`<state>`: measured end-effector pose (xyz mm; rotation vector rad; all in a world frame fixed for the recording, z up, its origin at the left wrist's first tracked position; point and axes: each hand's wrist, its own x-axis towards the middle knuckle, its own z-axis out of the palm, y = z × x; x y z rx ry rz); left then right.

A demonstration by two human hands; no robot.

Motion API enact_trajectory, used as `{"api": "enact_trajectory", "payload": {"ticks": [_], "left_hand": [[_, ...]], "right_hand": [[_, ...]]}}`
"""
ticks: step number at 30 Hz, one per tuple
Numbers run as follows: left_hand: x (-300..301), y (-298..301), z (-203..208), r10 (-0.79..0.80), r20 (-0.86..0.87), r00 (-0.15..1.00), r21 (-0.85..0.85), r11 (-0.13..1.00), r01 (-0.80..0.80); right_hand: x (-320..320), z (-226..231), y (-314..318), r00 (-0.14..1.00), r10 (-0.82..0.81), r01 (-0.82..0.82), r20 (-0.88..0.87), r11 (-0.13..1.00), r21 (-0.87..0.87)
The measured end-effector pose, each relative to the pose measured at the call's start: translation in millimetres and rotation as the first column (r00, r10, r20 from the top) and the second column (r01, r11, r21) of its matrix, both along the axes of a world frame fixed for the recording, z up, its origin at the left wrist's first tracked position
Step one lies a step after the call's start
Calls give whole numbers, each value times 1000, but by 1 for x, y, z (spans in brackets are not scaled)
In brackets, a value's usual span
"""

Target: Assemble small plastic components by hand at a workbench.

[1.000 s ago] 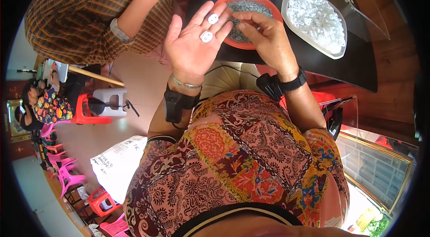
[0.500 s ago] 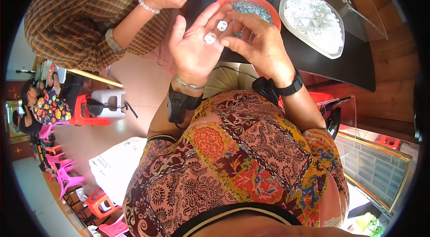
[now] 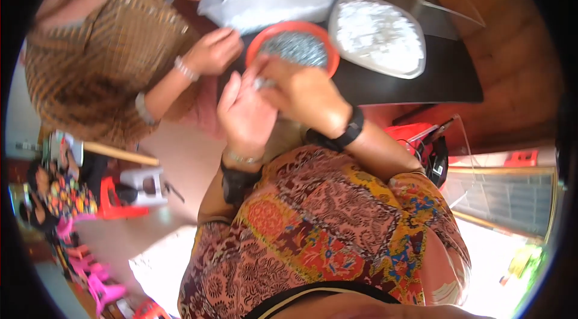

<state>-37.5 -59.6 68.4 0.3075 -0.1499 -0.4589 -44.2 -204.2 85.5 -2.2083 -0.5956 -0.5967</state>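
Observation:
My left hand [image 3: 250,117] is turned palm up with its thumb out to the side; its fingers are partly hidden. Over it reaches my right hand [image 3: 304,93], its thumb and fingers pinched together at a small white plastic piece [image 3: 261,83] on the left palm. Motion smears both hands, so the piece's holes and edges do not show. Just beyond them is a round red bowl [image 3: 253,42] full of small silvery metal parts [image 3: 295,48], probably screws.
A clear plastic tub [image 3: 277,3] of white pieces stands behind the bowl. Right of it, a white tray [image 3: 392,72] holds more white pieces on the dark table [image 3: 448,81]. At left, a co-worker's hand [image 3: 217,51] with a bracelet is near the bowl. Plastic chairs [image 3: 111,198] stand farther left.
The view has shifted, and the hands appear lower and more to the left. My right hand has closed in over the left palm, where two white pieces were plainly visible before.

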Motion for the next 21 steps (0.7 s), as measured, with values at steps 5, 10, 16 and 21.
{"api": "enact_trajectory", "payload": {"ticks": [5,10,16,21], "left_hand": [[1,4,-6,-55,90,994,112,993,45],[-7,3,-2,30,32,999,189,981,-35],[-10,1,3,-73,115,991,187,981,51],[-11,-14,-5,-154,149,977,217,969,120]], "right_hand": [[-1,4,-2,995,73,-76,-70,997,-28],[-4,6,-3,983,130,-125,-126,991,44],[-2,1,-11,984,176,-175,2,980,-91],[-13,0,-32,988,154,-148,6,956,-253]]}}
